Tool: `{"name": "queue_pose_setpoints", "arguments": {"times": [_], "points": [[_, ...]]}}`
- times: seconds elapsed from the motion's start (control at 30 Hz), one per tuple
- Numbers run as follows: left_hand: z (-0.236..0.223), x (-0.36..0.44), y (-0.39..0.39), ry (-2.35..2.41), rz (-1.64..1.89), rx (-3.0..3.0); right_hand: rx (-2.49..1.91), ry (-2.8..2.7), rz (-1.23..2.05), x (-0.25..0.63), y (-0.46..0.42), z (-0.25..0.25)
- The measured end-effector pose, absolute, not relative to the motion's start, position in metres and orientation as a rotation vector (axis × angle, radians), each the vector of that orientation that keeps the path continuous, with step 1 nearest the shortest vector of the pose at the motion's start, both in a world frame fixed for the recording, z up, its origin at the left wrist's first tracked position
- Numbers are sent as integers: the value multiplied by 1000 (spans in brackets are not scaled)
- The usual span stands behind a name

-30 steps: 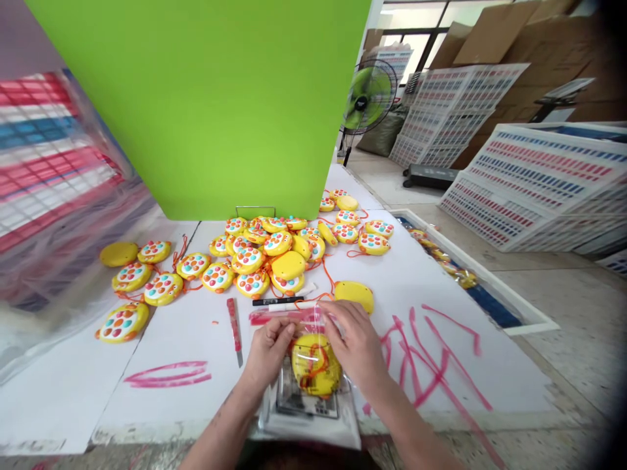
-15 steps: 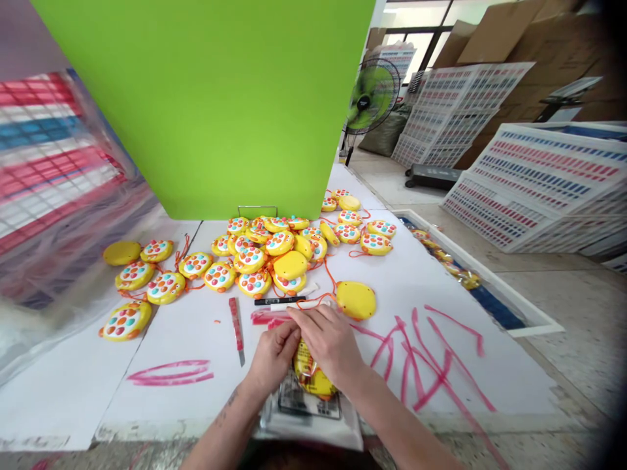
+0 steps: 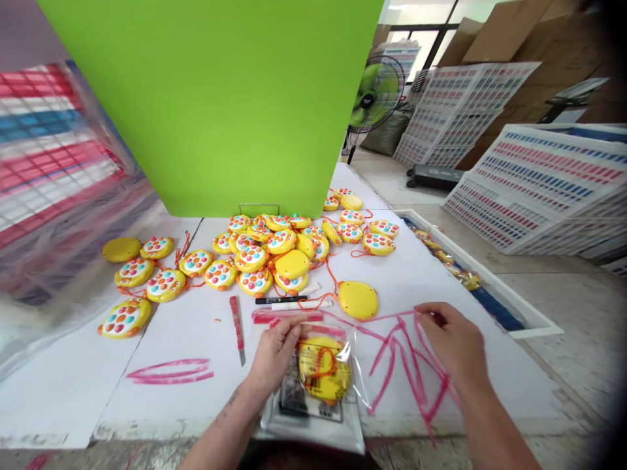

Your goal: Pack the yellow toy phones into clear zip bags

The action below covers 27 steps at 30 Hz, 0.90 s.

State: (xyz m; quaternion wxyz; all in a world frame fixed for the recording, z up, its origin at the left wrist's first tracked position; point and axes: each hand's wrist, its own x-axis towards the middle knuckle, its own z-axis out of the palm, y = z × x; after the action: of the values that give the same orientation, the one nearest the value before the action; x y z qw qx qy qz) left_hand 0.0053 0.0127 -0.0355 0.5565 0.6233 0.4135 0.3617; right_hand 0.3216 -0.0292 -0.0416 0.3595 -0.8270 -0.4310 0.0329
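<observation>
My left hand [image 3: 277, 349] is closed on the upper left edge of a clear plastic bag [image 3: 360, 385]. Inside that bag lies a yellow turtle-shaped pop toy [image 3: 323, 369], back up, with an orange cord over it. Beneath it is a stack of flat clear bags [image 3: 313, 427] with black print. Out to the right, my right hand [image 3: 453, 339] is pinched shut at the end of a thin pink strip [image 3: 386, 317], which trails left across the table. Beyond the bag sits a loose yellow toy [image 3: 358, 300], back up.
A pile of turtle toys [image 3: 252, 258] lies before a green board [image 3: 210, 111]. A red cutter knife [image 3: 237, 329] with its blade out lies left of my hands, and black [image 3: 281, 300] and white [image 3: 294, 305] pens lie ahead. Pink strips [image 3: 406, 365] litter the right side, beside a white-rimmed crate [image 3: 536, 329].
My right hand has moved from the bag's top out to the right, with the pink strip at its fingertips. My left hand stays on the bag, and the bagged toy is now uncovered.
</observation>
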Motion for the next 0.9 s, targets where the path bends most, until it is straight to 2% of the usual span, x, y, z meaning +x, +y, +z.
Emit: {"name": "queue_pose_setpoints", "arguments": {"times": [0.23, 0.33, 0.43, 0.53, 0.7, 0.9], "points": [[-34, 5, 12, 996, 853, 1434, -2175, -1569, -202, 352, -38, -76], [-35, 4, 12, 987, 845, 1394, -2070, -1577, -254, 350, -39, -65], [-39, 4, 11, 948, 825, 1350, -1912, -1319, -232, 332, -41, -39], [-41, 4, 12, 902, 824, 1351, -1802, -1125, 56, 303, -38, -23], [-42, 3, 12, 875, 829, 1378, -1690, -1349, 873, 248, -29, -31], [-46, 2, 15, 930, 832, 1364, -1484, -1268, 1140, 226, -22, -40]]}}
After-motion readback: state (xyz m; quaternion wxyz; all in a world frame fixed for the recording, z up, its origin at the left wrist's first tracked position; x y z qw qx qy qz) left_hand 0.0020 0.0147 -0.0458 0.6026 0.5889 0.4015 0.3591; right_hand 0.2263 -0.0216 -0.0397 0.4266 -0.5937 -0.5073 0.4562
